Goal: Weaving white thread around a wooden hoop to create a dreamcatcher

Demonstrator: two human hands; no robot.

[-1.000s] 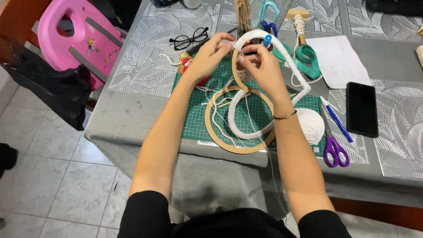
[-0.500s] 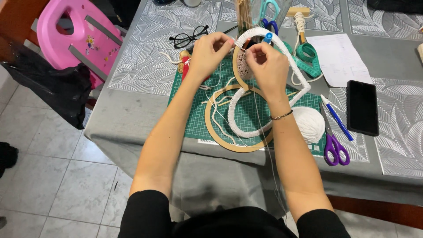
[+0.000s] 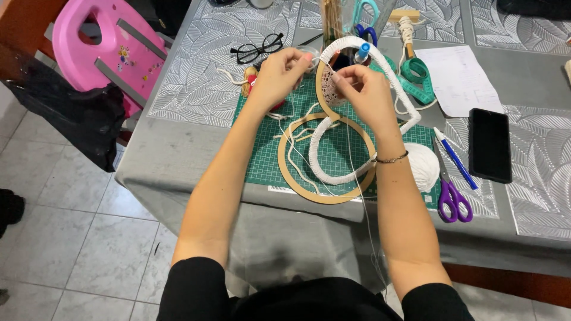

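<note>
Head view: a white cord-wrapped frame (image 3: 380, 65) is held up over a green mat (image 3: 262, 154), its lower loop resting inside a wooden ring (image 3: 285, 175) lying flat on the mat. The left hand (image 3: 279, 74) is pinched on the frame's upper left edge, fingers closed around it and apparently a strand of thin cord (image 3: 297, 148). The right hand (image 3: 366, 95) is pinched shut on the inner part of the frame (what exactly lies between its fingertips cannot be told).

2 risks can be judged. Loose cord trails across the mat and off the table edge, so it could be snagged on the ring or under a forearm, and the wrap could be loosened. The yarn ball (image 3: 419, 166) sits near the mat's edge just beside the scissors (image 3: 452, 199); a sharp tug might roll it off.
</note>
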